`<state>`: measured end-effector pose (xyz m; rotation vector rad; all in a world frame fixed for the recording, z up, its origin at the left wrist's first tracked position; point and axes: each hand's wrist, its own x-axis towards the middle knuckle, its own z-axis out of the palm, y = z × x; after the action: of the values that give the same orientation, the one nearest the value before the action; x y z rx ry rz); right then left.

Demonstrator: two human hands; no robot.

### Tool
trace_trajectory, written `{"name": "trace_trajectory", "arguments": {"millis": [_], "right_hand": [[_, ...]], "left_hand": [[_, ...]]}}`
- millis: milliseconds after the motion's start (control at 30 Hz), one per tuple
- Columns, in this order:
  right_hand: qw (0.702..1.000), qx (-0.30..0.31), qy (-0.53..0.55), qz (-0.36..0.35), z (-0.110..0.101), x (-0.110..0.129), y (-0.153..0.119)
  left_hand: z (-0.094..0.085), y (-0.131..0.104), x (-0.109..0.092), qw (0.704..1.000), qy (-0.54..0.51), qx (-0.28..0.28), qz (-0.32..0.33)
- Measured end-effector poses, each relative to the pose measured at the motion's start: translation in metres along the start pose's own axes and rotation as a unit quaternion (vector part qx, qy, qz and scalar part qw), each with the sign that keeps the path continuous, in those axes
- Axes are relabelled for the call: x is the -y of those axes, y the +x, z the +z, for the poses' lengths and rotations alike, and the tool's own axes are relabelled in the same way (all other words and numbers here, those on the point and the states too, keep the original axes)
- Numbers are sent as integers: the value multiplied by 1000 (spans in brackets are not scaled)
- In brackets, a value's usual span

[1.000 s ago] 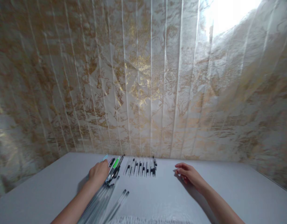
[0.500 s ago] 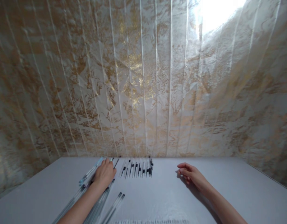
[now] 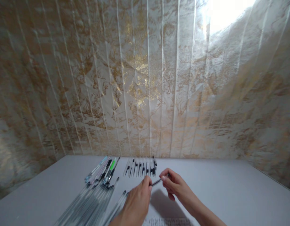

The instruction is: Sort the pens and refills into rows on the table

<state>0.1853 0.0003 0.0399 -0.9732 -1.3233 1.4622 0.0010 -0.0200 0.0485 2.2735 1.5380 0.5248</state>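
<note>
In the middle of the white table, my left hand is closed on one end of a slim dark pen. My right hand pinches the pen's other end, so it spans the gap between both hands, slightly tilted and raised above the table. Just beyond my hands lies a row of clear tubes with black parts. To the left is a group of pens in light blue, pink, black and bright green. A large bundle of thin grey refills with dark tips lies nearer to me.
A few more dark-tipped refills lie partly behind my left forearm. Small printed or patterned marks show at the table's near edge. A shiny gold-and-silver patterned sheet hangs behind the table.
My left hand has come from the pens on the left to the middle, with a pen in it. My right hand has moved left and now holds the pen's other end.
</note>
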Motion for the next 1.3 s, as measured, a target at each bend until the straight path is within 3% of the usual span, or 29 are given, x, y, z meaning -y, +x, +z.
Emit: {"name": "trace_trajectory", "arguments": {"millis": [100,267,533,767,967,1100,1300], "right_hand": [[998,-50,31,8,6,-17,-6],[995,-91,31,19,-7,-43,-19],[985,-168,28,-15,-20,-32,-18],[987,-160,-10,9,-23,-33,-20],[970,-108,-218,27,-41,-35,-17],[966,-78,-245,25,-49,-38,-15],[968,-65,-243,14,-49,-38,-15]], "left_hand": [[6,-6,-12,999,-28,8,23],[14,-6,-7,996,-85,26,27],[27,-3,7,980,-184,-49,-56],[25,0,10,977,-193,-82,-25],[29,-1,11,978,-172,-115,-6],[31,-3,13,984,-153,-92,-5],[27,-4,12,998,-43,-50,14]]}}
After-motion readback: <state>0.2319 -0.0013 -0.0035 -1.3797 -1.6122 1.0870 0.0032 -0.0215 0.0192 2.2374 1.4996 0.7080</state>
